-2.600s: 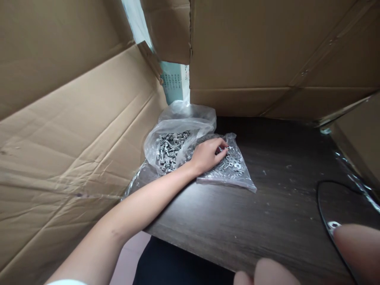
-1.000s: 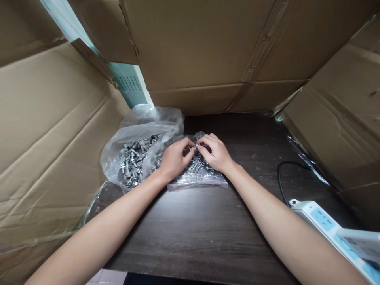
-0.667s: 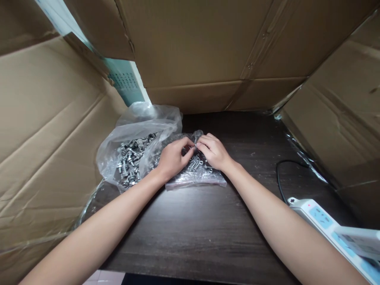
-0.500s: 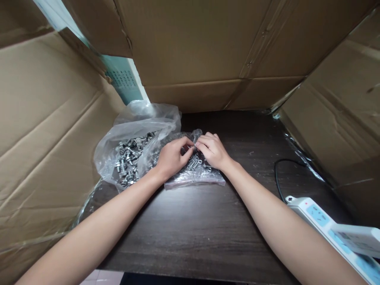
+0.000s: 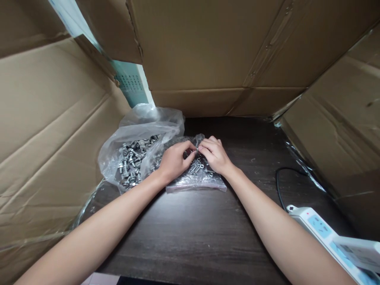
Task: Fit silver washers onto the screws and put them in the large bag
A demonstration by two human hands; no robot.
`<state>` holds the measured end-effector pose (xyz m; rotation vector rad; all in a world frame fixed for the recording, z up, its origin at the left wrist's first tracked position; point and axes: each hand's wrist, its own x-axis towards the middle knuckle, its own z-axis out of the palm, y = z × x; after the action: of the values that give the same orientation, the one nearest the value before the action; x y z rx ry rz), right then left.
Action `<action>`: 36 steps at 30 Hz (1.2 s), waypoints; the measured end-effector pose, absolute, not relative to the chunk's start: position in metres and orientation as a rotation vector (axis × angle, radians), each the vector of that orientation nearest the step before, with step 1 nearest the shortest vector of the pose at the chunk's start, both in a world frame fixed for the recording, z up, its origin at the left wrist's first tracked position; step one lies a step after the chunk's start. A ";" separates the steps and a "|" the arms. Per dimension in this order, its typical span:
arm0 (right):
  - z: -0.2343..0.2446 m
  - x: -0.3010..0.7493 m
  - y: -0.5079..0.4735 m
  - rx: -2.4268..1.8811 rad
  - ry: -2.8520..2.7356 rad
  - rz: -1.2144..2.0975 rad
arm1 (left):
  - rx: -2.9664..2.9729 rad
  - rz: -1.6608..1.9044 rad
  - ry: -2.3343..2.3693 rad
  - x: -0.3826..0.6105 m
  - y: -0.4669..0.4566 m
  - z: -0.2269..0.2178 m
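Both my hands meet over a small clear zip bag [image 5: 204, 183] of metal nuts and washers lying on the dark wooden table [image 5: 208, 229]. My left hand [image 5: 173, 161] and my right hand [image 5: 215, 155] pinch the same small metal fastener [image 5: 196, 150] between their fingertips, just above the bag. To the left, a larger open clear plastic bag [image 5: 139, 136] holds several silver bolts [image 5: 130, 162]. Which kind of piece the fingers grip is too small to tell.
Cardboard sheets wall the table in on the left [image 5: 53, 130], at the back [image 5: 219, 55] and on the right [image 5: 341, 126]. A white power strip [image 5: 323, 233] with a black cable [image 5: 279, 186] lies at the right front.
At first only my left hand was on the small bag. My right hand has since come in, and both now pinch a small metal piece. Over the last second they have hardly moved.
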<state>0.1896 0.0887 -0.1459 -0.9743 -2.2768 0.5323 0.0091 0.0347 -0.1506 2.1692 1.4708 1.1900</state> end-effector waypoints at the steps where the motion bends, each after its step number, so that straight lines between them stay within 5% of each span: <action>1: -0.146 0.190 0.089 -0.977 -2.274 0.536 | 2.169 1.195 1.467 0.009 0.035 -0.151; 36: -0.150 0.188 0.091 -0.878 -2.207 0.562 | 2.135 1.210 1.455 0.010 0.033 -0.150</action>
<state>0.1884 0.0909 -0.1505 -0.8779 -2.2065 0.5618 0.0098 0.0332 -0.1504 2.1347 1.4552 1.2100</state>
